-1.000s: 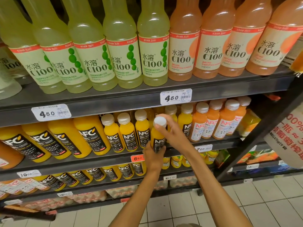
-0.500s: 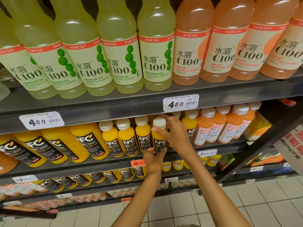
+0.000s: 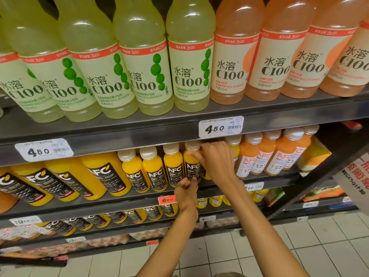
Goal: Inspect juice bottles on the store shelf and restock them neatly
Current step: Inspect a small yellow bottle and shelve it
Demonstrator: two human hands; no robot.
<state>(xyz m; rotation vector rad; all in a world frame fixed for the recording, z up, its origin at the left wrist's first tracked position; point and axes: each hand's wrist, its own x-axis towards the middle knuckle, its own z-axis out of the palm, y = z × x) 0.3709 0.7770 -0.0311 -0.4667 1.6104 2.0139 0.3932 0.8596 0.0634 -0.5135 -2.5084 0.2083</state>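
Observation:
A small yellow NFC juice bottle (image 3: 192,164) with a white cap stands in the row on the middle shelf (image 3: 139,198). My left hand (image 3: 186,191) holds its base from below, fingers curled at the bottom of the black label. My right hand (image 3: 216,160) grips its upper body from the right, thumb across the shoulder under the cap. Three similar small yellow bottles (image 3: 153,170) stand just left of it. Orange NFC bottles (image 3: 265,156) stand to the right.
Large yellow NFC bottles (image 3: 60,180) fill the left of the same shelf. The upper shelf (image 3: 139,128) carries green C100 bottles (image 3: 139,66) and pink C100 bottles (image 3: 279,56), with 4.60 price tags on its edge. Lower shelves hold more bottles; white floor tiles lie below.
Both hands have carried the small yellow bottle up and back into the row on the middle shelf. My view has moved closer to the shelves.

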